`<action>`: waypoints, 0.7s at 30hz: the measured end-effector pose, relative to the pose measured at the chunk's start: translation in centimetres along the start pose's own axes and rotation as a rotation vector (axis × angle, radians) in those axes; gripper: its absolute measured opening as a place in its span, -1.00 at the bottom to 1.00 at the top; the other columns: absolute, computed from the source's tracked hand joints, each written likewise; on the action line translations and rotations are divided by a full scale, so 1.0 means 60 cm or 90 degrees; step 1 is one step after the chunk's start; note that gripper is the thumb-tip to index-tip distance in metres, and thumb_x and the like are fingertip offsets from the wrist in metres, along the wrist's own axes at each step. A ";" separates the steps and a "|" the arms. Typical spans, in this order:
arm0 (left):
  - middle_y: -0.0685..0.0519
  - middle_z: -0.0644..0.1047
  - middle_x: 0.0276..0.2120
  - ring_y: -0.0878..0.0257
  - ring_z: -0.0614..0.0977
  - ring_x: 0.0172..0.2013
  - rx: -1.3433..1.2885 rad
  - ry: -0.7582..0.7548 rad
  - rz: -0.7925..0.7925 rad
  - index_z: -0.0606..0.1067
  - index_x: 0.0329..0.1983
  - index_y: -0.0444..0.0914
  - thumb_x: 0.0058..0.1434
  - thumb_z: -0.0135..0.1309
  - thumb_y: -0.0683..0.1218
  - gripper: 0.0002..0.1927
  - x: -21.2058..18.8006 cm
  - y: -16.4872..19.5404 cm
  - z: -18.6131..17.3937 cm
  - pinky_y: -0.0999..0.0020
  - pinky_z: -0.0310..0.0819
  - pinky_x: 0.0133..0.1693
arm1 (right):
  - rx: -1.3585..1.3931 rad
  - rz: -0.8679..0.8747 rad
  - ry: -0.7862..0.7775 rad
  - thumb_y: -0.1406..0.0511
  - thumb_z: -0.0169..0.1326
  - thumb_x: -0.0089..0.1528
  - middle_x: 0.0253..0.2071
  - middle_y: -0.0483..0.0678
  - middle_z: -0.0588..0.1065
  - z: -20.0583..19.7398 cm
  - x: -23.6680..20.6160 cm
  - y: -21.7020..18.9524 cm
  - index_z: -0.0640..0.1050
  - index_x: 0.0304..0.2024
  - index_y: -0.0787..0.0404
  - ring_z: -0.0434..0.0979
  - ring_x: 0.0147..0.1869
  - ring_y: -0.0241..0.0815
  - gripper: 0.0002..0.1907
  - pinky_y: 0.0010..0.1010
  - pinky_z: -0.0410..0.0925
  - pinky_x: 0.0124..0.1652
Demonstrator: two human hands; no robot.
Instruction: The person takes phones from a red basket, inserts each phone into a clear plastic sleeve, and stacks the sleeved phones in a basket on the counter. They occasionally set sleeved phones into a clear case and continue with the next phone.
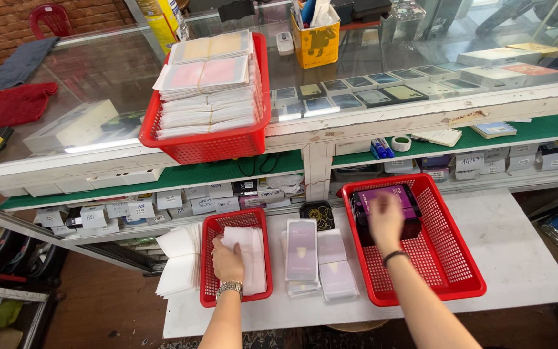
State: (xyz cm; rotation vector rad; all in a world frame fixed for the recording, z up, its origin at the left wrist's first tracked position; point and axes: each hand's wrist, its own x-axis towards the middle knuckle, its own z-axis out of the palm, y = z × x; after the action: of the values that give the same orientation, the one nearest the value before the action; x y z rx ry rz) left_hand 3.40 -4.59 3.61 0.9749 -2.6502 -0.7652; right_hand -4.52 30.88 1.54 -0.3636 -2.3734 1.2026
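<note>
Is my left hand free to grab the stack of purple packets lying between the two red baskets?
Probably yes: the left hand rests in the small red basket, right beside the purple packets, with nothing between them.

Small basket [209, 258] sits left on the table [518, 258], large basket [450, 258] right, sleeved packets [318, 262] between them. Third basket [211, 145] rests on the counter [369, 123] behind, holding stacked bundles [208, 90].

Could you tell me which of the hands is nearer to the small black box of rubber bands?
Right. The right hand lies just right of the black box, over the red basket; the left hand sits farther away, lower left.
</note>
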 end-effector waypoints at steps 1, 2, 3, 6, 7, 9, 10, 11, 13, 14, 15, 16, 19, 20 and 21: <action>-0.20 0.44 0.15 -0.15 0.54 0.09 0.048 -0.036 -0.009 0.20 0.38 -0.15 0.22 0.23 0.00 -0.29 -0.001 -0.010 0.001 0.01 0.50 0.01 | 0.099 0.065 -0.154 0.20 0.07 0.33 -0.16 0.00 0.63 0.022 -0.024 -0.019 0.58 0.02 0.17 0.67 -0.20 -0.08 -0.73 -0.26 0.54 -0.15; -0.18 0.37 0.25 -0.15 0.49 0.16 0.096 -0.070 -0.019 0.14 0.43 -0.12 0.19 0.26 0.00 -0.20 -0.001 -0.016 0.005 0.02 0.50 0.04 | 0.076 -0.040 -0.194 0.26 0.12 0.27 -0.21 0.02 0.64 0.044 -0.053 -0.037 0.59 -0.06 0.18 0.67 -0.18 -0.12 -0.77 -0.28 0.52 -0.14; -0.17 0.30 0.30 -0.12 0.43 0.22 0.136 -0.066 0.007 0.09 0.46 -0.12 0.16 0.28 -0.01 -0.13 -0.003 -0.019 0.008 0.03 0.42 0.12 | 0.087 0.144 -0.399 0.13 0.16 0.19 -0.21 0.07 0.67 0.067 -0.075 -0.055 0.53 0.08 0.18 0.72 -0.19 -0.03 -0.55 -0.28 0.55 -0.14; -0.14 0.14 0.41 -0.07 0.25 0.37 0.207 -0.056 0.063 -0.03 0.52 -0.11 0.08 0.32 -0.01 0.04 -0.008 -0.013 0.019 0.06 0.23 0.29 | -0.085 0.066 -0.467 0.01 0.44 0.03 -0.02 0.26 0.49 0.111 -0.147 -0.082 0.20 0.32 0.38 0.58 0.04 0.14 0.04 -0.22 0.46 0.05; -0.14 0.11 0.43 -0.07 0.19 0.39 0.199 -0.055 0.071 -0.06 0.52 -0.13 0.06 0.32 0.00 0.07 -0.006 -0.007 0.021 0.06 0.18 0.30 | -0.113 0.071 -0.471 0.01 0.46 0.02 0.04 0.35 0.41 0.125 -0.165 -0.087 0.09 0.37 0.39 0.53 0.07 0.22 0.15 -0.21 0.44 0.07; -0.16 0.08 0.44 -0.09 0.13 0.41 0.157 -0.032 0.105 -0.07 0.52 -0.16 0.05 0.32 -0.02 0.08 -0.003 0.005 0.023 0.04 0.12 0.31 | -0.116 0.087 -0.474 0.04 0.46 0.00 0.08 0.38 0.39 0.138 -0.183 -0.083 0.04 0.41 0.37 0.49 0.12 0.28 0.20 -0.18 0.40 0.10; -0.17 0.09 0.43 -0.11 0.11 0.41 0.124 -0.010 0.132 -0.06 0.52 -0.17 0.05 0.31 -0.03 0.07 0.000 0.010 0.023 0.02 0.11 0.31 | -0.090 0.097 -0.473 0.08 0.44 -0.02 0.06 0.33 0.44 0.141 -0.187 -0.079 0.08 0.40 0.33 0.51 0.13 0.25 0.14 -0.17 0.40 0.12; -0.19 0.09 0.42 -0.14 0.10 0.41 0.089 0.011 0.160 -0.05 0.52 -0.19 0.05 0.30 -0.04 0.06 0.002 0.015 0.023 0.00 0.10 0.32 | -0.065 0.109 -0.471 0.13 0.42 -0.04 0.05 0.27 0.49 0.142 -0.187 -0.072 0.13 0.39 0.29 0.53 0.14 0.21 0.09 -0.16 0.39 0.14; -0.23 0.14 0.40 -0.16 0.13 0.40 0.034 0.043 0.202 -0.01 0.50 -0.21 0.10 0.27 -0.06 -0.02 0.005 0.026 0.024 -0.01 0.12 0.30 | -0.049 0.142 -0.471 0.12 0.39 -0.02 0.03 0.23 0.54 0.139 -0.180 -0.061 0.28 0.25 0.30 0.58 0.15 0.17 -0.10 -0.19 0.41 0.14; -0.25 0.17 0.40 -0.17 0.15 0.40 0.006 0.058 0.224 0.01 0.49 -0.23 0.12 0.25 -0.06 -0.06 0.006 0.034 0.026 -0.02 0.13 0.30 | -0.041 0.160 -0.469 0.12 0.37 -0.01 0.02 0.21 0.57 0.136 -0.174 -0.057 0.36 0.19 0.30 0.60 0.15 0.14 -0.20 -0.21 0.42 0.14; -0.24 0.20 0.38 -0.15 0.19 0.39 -0.021 0.059 0.245 0.04 0.49 -0.23 0.15 0.24 -0.06 -0.09 0.004 0.042 0.029 -0.01 0.15 0.31 | -0.048 0.175 -0.469 0.14 0.35 0.03 0.01 0.17 0.58 0.132 -0.168 -0.058 0.40 0.15 0.28 0.62 0.13 0.10 -0.28 -0.23 0.43 0.12; -0.23 0.24 0.36 -0.14 0.22 0.38 -0.047 0.060 0.266 0.06 0.50 -0.23 0.19 0.23 -0.06 -0.12 0.001 0.051 0.033 0.01 0.17 0.33 | -0.055 0.192 -0.469 0.16 0.32 0.06 0.01 0.13 0.60 0.127 -0.163 -0.057 0.44 0.12 0.25 0.63 0.12 0.07 -0.36 -0.24 0.44 0.10; -0.19 0.34 0.25 -0.02 0.40 0.22 -0.256 -0.064 0.213 0.08 0.45 -0.30 0.10 0.31 0.00 -0.06 -0.004 0.092 0.051 0.11 0.31 0.24 | 0.182 0.253 -0.521 0.24 0.25 0.16 -0.05 0.10 0.62 0.112 -0.139 -0.061 0.54 0.04 0.27 0.62 0.03 -0.05 -0.58 -0.29 0.46 0.00; -0.18 0.38 0.20 0.03 0.46 0.15 -0.345 -0.128 0.173 0.08 0.43 -0.34 0.04 0.35 0.02 -0.01 -0.006 0.104 0.056 0.15 0.36 0.18 | 0.305 0.273 -0.543 0.27 0.22 0.20 -0.08 0.10 0.62 0.104 -0.133 -0.065 0.56 0.01 0.30 0.60 0.00 -0.09 -0.64 -0.30 0.46 -0.04; -0.15 0.45 0.16 0.08 0.51 0.12 -0.477 -0.277 0.109 0.21 0.35 -0.37 0.08 0.33 0.03 -0.14 -0.005 0.116 0.059 0.18 0.39 0.15 | 0.348 0.270 -0.589 0.27 0.20 0.23 -0.06 0.04 0.61 0.095 -0.127 -0.068 0.55 0.03 0.30 0.58 0.00 -0.16 -0.65 -0.36 0.44 -0.04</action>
State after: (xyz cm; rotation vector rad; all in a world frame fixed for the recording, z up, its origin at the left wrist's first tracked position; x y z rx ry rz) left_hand -1.44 1.53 4.37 0.4004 -2.3453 -1.8964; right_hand -0.93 21.28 -0.20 -0.1260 -2.5447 2.5819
